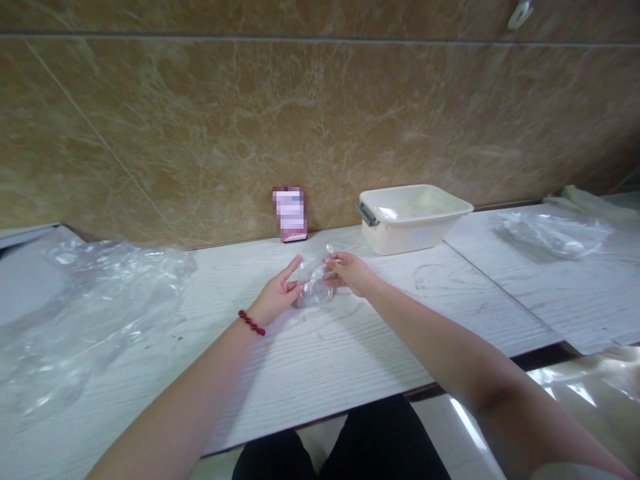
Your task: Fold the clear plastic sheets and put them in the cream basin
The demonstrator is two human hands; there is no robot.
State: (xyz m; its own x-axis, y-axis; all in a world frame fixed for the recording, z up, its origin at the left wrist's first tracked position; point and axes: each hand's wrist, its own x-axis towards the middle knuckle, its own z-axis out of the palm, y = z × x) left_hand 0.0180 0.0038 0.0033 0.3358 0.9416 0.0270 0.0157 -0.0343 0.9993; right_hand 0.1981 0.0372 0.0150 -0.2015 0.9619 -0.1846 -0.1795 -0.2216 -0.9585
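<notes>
While two forearms [205,393] extend inward from the lower edge of the head view, both hands meet at a small clear bag [316,283] near the middle of the table [320,363]. The right hand [349,272] pinches the bag's right side, its fingers narrowed on the plastic. The left hand [280,292] lies at the opposite side, thumb and fingers set apart, fingertips touching the bag's left edge; whether they grip it cannot be told. The bag is crumpled and glossy, and its contents, if any, cannot be made out. A red beaded bracelet [251,323] encircles the left wrist. Just beyond the bag, a red-edged panel [291,215] with a pixelated face leans upright against the marbled wall [225,127]. To the right of the panel, near the wall, sits a cream bin [403,240] with a grey handle [369,215] at its left end. Clear sheeting [100,313] spreads over the table's left portion; further clear plastic [555,235] lies to the right, beyond a seam. Dark-clothed legs [390,437] show below the table's near edge.
</notes>
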